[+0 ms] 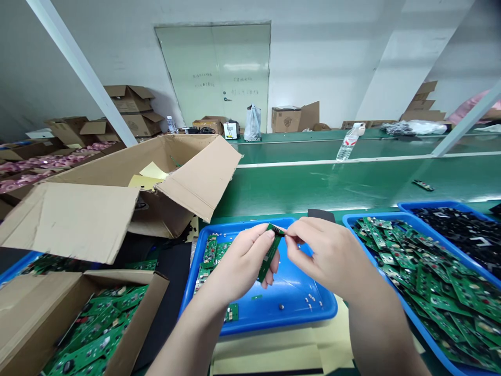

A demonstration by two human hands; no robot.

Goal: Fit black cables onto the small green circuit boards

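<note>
My left hand (250,256) grips a narrow green circuit board (268,259), held tilted above a blue tray (313,312). The thumb and fingers of my right hand (313,245) are pinched at the board's upper end, on a small dark piece (278,231). The fingertips hide most of that piece. In the tray, several green boards (210,250) lie along the left side. Small white parts (312,301) are scattered at its lower right, with a small dark round part (281,307) near the front edge.
At the right stand a blue tray of green boards (426,277) and another of black parts (462,224). A cardboard box of boards (156,303) is at the lower left, below a large open carton (195,183). A water bottle (349,142) stands farther back.
</note>
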